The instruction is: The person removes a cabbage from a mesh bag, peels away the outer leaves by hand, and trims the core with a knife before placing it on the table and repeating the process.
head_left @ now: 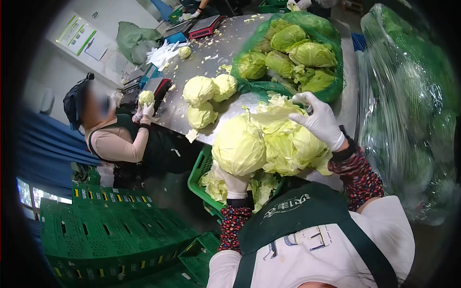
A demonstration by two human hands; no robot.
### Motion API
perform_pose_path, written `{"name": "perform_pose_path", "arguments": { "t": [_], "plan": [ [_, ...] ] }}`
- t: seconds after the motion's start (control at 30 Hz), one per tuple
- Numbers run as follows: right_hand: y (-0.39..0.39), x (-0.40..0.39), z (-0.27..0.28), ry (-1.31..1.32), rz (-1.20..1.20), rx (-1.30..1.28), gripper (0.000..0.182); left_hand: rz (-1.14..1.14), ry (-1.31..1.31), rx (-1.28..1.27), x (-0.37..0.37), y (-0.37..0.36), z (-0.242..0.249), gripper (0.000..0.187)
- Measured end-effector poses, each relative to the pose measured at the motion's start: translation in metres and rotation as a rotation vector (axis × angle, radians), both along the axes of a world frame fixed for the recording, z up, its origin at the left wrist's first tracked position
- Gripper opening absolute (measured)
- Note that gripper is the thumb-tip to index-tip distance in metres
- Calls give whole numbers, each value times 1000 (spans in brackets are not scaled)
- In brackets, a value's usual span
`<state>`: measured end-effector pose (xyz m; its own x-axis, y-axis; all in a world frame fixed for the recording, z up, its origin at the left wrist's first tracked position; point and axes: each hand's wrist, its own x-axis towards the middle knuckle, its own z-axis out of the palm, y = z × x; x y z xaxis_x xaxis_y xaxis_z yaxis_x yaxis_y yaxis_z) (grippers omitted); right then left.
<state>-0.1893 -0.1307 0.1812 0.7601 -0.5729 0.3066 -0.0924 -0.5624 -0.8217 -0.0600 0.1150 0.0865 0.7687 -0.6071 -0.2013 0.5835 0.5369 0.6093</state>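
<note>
1 large, round, pale-green cabbage [238,145] sits at the near edge of the grey metal table [178,114], above 1 green plastic crate [194,175] of loose leaves; 1 left hand in a white glove [234,182] touches its lower side. That hand's fingers are largely hidden, so how far they are open cannot be told. 1 right hand in a white glove [319,120] is partly open, thumb and fingers curved with a gap between them, the thumb beside a limp, pale outer leaf [271,116]; whether it grips the leaf cannot be told. Just right of the round cabbage lie leafy, yellow-green heads [288,149], overlapping too much to count. Farther off, 3 smooth, pale cabbages [199,91] touch in a cluster, and 1 small pale cabbage [184,52] lies apart. 1 green mesh sack [339,72] shows at least 5 greener heads [313,54]. At left, 1 co-worker in a dark apron [117,139] holds 1 small head [146,98]. The large cabbage looks firm and near-spherical, its tightly wrapped leaves veined and slightly creased, paler than the sack's heads.
</note>
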Motion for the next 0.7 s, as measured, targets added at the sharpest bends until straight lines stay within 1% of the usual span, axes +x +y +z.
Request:
{"name": "perform_pose_path", "arguments": {
  "t": [0.03,0.07,0.1,0.13,0.17,0.2,0.23,0.27,0.3,0.33,0.37,0.4,0.43,0.47,0.5,0.53,0.57,0.6,0.63,0.67,0.7],
  "plan": [
    [1,5,-19,-48,42,0,54,-40,-60,-76,9,3,-9,78],
    [5,12,-42,-96,85,2,62,-33,-61,-87,10,1,-7,78],
    [13,19,-53,-193,170,-98,68,-15,-97,-38,9,1,-3,82],
    [27,18,-48,-191,173,-100,68,0,-133,14,8,2,3,86],
    [42,18,-37,-36,280,344,63,1,-135,10,7,3,11,86],
    [53,18,-30,122,375,785,60,-58,-199,23,6,5,22,91],
    [59,19,-32,116,371,776,60,-119,-263,34,5,6,36,95],
    [63,21,-36,22,390,955,54,-145,-306,12,4,7,56,99],
    [65,22,-39,-77,408,1134,49,-144,-476,94,14,11,59,97],
    [64,22,-41,-84,405,1127,49,-139,-645,177,21,12,64,94],
    [64,21,-43,-92,485,1264,47,18,-807,356,22,8,76,91],
    [67,19,-45,-97,567,1404,47,18,-807,356,29,4,74,91],
    [74,17,-42,-53,508,1432,50,-132,-690,231,38,2,63,90],
    [79,16,-45,-54,510,1437,50,-279,-570,107,50,2,46,90],
    [82,15,-49,18,527,1474,49,-329,-469,181,70,11,-9,92],
    [84,16,-56,92,544,1511,49,-308,-317,15,55,1,0,90],
    [81,17,-65,110,600,1491,45,-297,-302,-5,52,0,-3,86],
    [76,12,-71,111,594,1498,45,-289,-284,-26,50,-1,-7,83],
    [70,7,-64,221,525,1376,41,-297,-275,-22,49,-2,-7,83],
    [65,1,-62,330,454,1252,37,-267,-354,30,47,-5,-7,80],
    [59,-1,-81,281,453,1260,30,-239,-436,81,45,-8,-6,78]
  ]
}}
